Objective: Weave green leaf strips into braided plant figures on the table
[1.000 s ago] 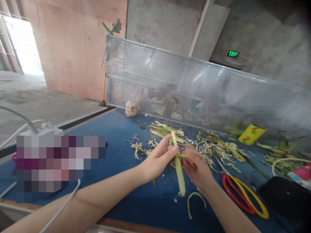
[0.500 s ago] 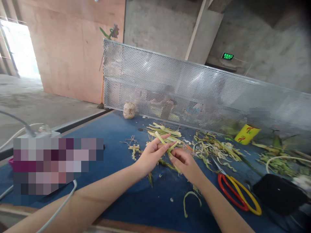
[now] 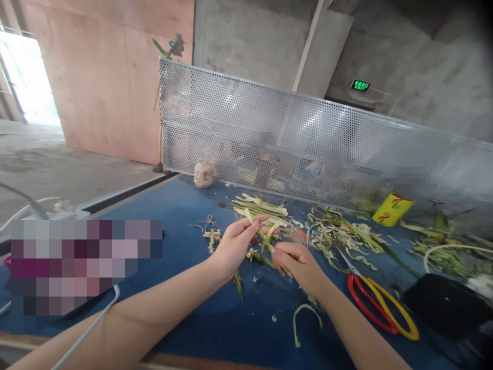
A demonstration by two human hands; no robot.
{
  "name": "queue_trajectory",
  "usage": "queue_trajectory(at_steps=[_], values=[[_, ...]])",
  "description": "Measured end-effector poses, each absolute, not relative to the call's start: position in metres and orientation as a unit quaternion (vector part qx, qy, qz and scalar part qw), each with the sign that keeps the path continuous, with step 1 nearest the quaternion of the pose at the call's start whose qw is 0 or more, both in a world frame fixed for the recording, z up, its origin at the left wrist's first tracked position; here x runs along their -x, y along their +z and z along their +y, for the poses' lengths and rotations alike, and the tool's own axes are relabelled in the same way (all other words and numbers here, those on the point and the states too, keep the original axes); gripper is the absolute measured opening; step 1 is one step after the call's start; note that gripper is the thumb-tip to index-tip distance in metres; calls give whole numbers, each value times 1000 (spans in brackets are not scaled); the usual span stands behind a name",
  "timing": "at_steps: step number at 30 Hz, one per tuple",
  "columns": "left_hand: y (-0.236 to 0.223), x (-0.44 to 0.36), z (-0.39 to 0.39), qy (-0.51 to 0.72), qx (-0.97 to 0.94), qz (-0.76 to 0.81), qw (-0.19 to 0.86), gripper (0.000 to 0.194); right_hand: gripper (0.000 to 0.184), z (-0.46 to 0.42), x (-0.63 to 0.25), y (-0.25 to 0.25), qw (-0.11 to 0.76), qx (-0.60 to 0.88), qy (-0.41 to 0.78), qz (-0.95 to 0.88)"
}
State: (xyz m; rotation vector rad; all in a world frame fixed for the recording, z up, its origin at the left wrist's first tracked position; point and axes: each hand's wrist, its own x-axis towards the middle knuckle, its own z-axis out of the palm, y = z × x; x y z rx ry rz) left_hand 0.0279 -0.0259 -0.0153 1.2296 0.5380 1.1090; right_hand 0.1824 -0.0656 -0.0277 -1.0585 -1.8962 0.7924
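Between my hands is a pale green leaf strip (image 3: 265,239), folded or knotted at its middle, with short ends sticking up. My left hand (image 3: 235,245) pinches one upper end between thumb and fingers. My right hand (image 3: 295,261) is closed on the lower part, thumb on top. Just below the strip, a small braided green piece (image 3: 256,256) lies on the blue table. Behind my hands rests a pile of flat leaf strips (image 3: 262,204). To the right of my right hand are scissors (image 3: 379,303) with one red and one yellow handle.
Curled leaf scraps (image 3: 339,234) litter the table's right side, near a yellow packet (image 3: 393,209) and a black object (image 3: 442,303). A perforated metal screen (image 3: 246,123) borders the back, beside a wrapped lump (image 3: 203,174). White cable (image 3: 94,324) crosses my left forearm.
The strip, earlier held upright with a long tail hanging down, is now tilted and gripped lower by my right hand. My right hand has turned, thumb on top. The view shifted slightly.
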Motion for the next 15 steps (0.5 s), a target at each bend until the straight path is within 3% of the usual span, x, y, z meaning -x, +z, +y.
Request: queue_trajectory(at_steps=[4,8,15], values=[[-11,-26,-25,456,-624,247,585,35,36,-65,-182,-31,411,430,341,-728],[-15,-27,-27,468,-681,261,498,35,18,-61,-173,-37,468,411,410,-666],[-23,-30,-27,443,-744,262,425,34,23,-54,-170,-36,527,399,425,-619]])
